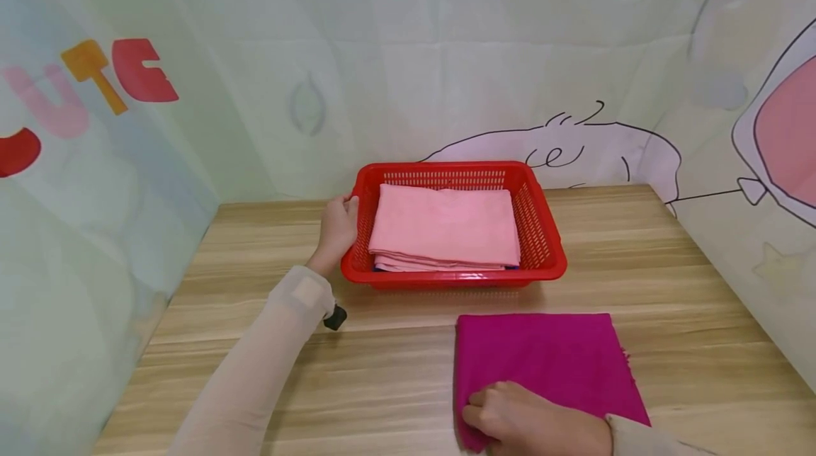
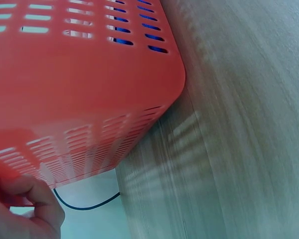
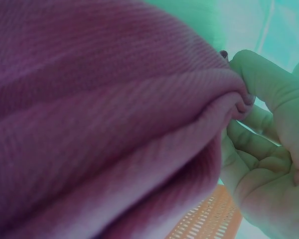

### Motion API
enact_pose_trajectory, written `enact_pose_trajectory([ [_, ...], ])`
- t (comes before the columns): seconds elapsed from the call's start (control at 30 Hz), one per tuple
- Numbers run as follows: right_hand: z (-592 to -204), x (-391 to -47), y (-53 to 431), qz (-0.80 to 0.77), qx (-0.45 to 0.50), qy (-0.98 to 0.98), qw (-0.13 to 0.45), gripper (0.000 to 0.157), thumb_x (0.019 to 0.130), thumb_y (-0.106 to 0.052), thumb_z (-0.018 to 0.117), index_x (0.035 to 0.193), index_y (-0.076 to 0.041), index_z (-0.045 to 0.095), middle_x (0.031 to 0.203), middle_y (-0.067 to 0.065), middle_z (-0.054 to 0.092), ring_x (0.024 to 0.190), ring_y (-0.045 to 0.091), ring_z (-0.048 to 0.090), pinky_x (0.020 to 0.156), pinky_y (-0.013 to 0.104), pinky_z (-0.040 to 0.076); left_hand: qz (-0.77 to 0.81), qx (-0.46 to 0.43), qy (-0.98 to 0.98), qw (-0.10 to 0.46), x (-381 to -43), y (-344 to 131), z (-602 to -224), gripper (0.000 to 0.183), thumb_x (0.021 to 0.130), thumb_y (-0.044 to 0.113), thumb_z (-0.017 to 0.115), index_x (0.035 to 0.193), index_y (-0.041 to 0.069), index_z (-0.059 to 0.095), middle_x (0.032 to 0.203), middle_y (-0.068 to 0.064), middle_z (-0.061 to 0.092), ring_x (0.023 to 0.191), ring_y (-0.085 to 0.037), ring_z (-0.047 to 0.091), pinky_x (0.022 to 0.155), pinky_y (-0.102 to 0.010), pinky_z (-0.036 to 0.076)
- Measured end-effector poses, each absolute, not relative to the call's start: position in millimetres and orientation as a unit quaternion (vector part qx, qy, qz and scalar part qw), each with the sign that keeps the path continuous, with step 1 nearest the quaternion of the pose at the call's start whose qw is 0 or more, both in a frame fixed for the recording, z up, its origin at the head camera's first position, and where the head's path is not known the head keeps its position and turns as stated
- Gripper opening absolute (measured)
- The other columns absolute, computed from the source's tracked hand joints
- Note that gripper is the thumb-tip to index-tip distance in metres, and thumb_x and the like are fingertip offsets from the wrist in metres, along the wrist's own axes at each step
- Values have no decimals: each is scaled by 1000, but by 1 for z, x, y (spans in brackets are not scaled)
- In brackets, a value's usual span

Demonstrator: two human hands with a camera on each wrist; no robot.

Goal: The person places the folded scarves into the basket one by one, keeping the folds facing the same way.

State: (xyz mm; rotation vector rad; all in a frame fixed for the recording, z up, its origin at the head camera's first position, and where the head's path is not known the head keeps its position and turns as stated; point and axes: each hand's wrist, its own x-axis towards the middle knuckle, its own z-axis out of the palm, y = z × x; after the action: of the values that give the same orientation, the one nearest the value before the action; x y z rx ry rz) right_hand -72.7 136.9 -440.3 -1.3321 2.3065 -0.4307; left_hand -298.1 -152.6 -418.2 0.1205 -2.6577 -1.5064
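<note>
A red plastic basket [image 1: 454, 276] with slotted walls stands toward the back of the table. Inside it lies a folded pink cloth [image 1: 446, 226], with a bit of dark blue showing beneath. My left hand [image 1: 339, 226] grips the basket's left rim; the left wrist view shows curled fingers [image 2: 40, 204] at the red wall [image 2: 89, 74]. In front of the basket, to the right, a folded magenta cloth [image 1: 542, 350] lies on the table. My right hand [image 1: 510, 413] pinches its near left edge. Up close in the right wrist view, thumb and fingers hold the bunched cloth [image 3: 114, 109].
The wood-grain table [image 1: 382, 385] meets printed fabric walls [image 1: 319, 73] at the back and both sides. A small black object [image 1: 335, 317] sits at my left wrist. A thin dark cord [image 2: 84, 207] hangs beyond the table's edge in the left wrist view.
</note>
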Motion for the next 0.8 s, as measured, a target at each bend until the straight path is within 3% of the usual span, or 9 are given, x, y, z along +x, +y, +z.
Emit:
enact_pose_trajectory([
  [0.53, -441, -74, 124, -152, -520, 821, 179, 17, 84, -15, 79, 96, -18, 67, 70, -20, 49, 63, -11, 42, 59, 4, 37, -490, 38, -870, 41, -298, -152, -420, 45, 109, 23, 39, 142, -8, 45, 124, -28, 61, 105, -38, 65, 90, -47, 56],
  [0.8, -442, -75, 119, -154, -524, 815, 193, 19, 86, -22, 79, 101, -17, 68, 72, -20, 52, 65, -13, 44, 61, 4, 39, -491, 38, -869, 38, -299, -153, -419, 45, 110, 22, 38, 142, -7, 45, 124, -28, 61, 105, -37, 66, 89, -47, 56],
])
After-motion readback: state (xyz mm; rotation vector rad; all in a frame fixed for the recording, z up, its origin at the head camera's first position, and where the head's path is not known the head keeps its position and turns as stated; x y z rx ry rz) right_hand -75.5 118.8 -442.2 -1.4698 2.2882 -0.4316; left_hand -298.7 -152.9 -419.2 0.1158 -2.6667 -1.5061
